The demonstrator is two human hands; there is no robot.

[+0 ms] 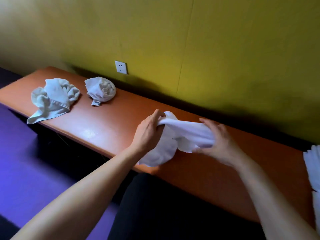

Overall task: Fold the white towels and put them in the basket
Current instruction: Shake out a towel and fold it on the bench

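the left hand has its grip curled round one bunched end of a white towel, thumb up at the far side; the right hand pinches the other end, fingers wrapped under the cloth. the towel's long axis runs left to right between the two grips, lifted slightly, its loose belly sagging toward the near edge of the orange tabletop. both hands are equally on it, so spreading it flat seems the next need. counted: one towel in hand, two crumpled towels well apart to the left, white cloth at the right edge; no basket in view
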